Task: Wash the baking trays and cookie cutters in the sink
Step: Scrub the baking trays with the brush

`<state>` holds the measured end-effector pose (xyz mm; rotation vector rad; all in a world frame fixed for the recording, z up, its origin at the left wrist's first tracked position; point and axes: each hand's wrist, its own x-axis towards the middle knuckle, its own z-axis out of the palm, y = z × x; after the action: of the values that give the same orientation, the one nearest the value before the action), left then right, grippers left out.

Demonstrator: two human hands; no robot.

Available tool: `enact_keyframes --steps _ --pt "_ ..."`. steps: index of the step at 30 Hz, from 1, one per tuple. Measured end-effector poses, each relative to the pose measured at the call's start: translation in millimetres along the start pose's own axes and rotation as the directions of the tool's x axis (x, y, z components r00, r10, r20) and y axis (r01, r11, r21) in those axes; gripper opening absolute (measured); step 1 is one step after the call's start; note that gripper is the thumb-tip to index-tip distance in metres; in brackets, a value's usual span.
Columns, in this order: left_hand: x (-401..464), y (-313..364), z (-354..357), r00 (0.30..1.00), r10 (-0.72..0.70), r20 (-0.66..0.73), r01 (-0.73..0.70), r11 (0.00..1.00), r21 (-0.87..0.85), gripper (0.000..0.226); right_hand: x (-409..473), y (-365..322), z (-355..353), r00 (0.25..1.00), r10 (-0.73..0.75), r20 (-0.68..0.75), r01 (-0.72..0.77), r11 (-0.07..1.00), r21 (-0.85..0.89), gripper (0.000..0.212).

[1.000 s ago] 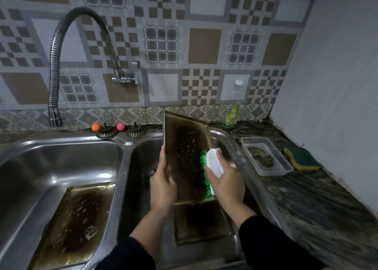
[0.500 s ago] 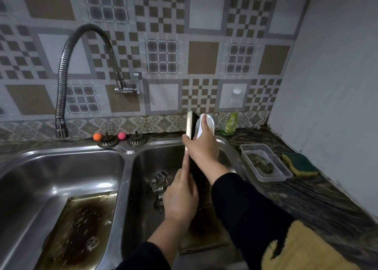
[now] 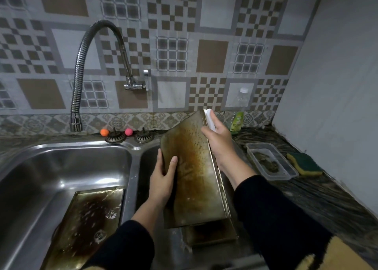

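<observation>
A brown-stained baking tray [image 3: 194, 173] stands nearly upright over the right sink basin, its underside turned toward me. My left hand [image 3: 162, 179] grips its left edge, thumb on the face. My right hand [image 3: 219, 140] holds a white-handled scrub brush [image 3: 209, 119] behind the tray's upper right edge; the bristles are hidden. A second dirty tray [image 3: 212, 234] lies under it in the right basin. A third tray [image 3: 86, 224] lies wet in the left basin [image 3: 51, 167]. No cookie cutters show.
A flexible steel faucet [image 3: 81, 75] arches over the left basin. Two drain strainers [image 3: 115, 137] and small orange and pink balls sit on the back rim. On the right counter: a dish soap bottle [image 3: 238, 116], a clear plastic container [image 3: 270, 161], a yellow-green sponge [image 3: 304, 164].
The tray went from facing me with the brush scrubbing its inside, through edge-on, to its underside facing me. My right hand with the brush moved up to the tray's top right edge.
</observation>
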<state>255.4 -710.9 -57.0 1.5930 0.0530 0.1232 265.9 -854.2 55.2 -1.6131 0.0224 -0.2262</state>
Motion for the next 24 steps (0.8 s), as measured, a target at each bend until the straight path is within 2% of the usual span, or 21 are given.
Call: enact_keyframes --steps 2,3,5,6,7,9,11,14,17,20,24 --pt "3 -1 -5 0.998 0.026 -0.061 -0.030 0.998 -0.057 0.087 -2 3 -8 1.000 -0.005 -0.031 0.000 0.987 -0.158 0.057" --pt "6 -1 -7 0.996 0.043 -0.078 -0.047 0.997 -0.056 0.087 -3 5 -13 0.999 -0.029 -0.045 0.013 0.946 -0.324 0.057" --pt "9 2 -11 0.991 0.096 -0.096 -0.098 0.995 -0.015 0.079 -2 15 -23 0.990 -0.120 -0.073 0.037 0.724 -0.689 0.058" --pt "11 4 -12 0.985 0.131 -0.108 -0.131 0.991 0.014 0.073 0 20 -27 0.981 -0.174 -0.089 0.034 0.598 -0.800 0.058" --pt "12 7 -12 0.979 0.158 -0.130 -0.154 0.987 0.041 0.069 0 23 -31 0.972 -0.213 -0.099 0.025 0.515 -0.857 0.057" --pt "17 8 -12 0.967 0.191 -0.168 -0.181 0.980 0.078 0.069 0 28 -35 0.963 -0.251 -0.095 0.031 0.457 -0.889 0.056" --pt "19 10 -8 0.959 0.213 -0.186 -0.194 0.974 0.115 0.071 -5 32 -34 0.966 -0.247 -0.077 0.057 0.493 -0.868 0.057" --pt "20 19 7 0.939 0.228 -0.256 -0.199 0.971 0.135 0.066 -27 47 -19 0.981 -0.190 -0.035 0.109 0.690 -0.716 0.062" --pt "22 31 20 0.922 0.214 -0.322 -0.208 0.977 0.054 0.058 -70 70 4 0.968 -0.250 0.027 0.228 0.830 -0.510 0.066" --pt "23 37 31 0.939 0.215 -0.269 -0.222 0.975 0.006 0.054 -72 63 11 0.946 -0.321 -0.034 0.275 0.857 -0.436 0.069" --pt "13 38 51 0.955 0.277 -0.102 -0.277 0.961 0.013 0.053 -8 15 6 0.935 -0.344 -0.084 0.236 0.783 -0.575 0.065"
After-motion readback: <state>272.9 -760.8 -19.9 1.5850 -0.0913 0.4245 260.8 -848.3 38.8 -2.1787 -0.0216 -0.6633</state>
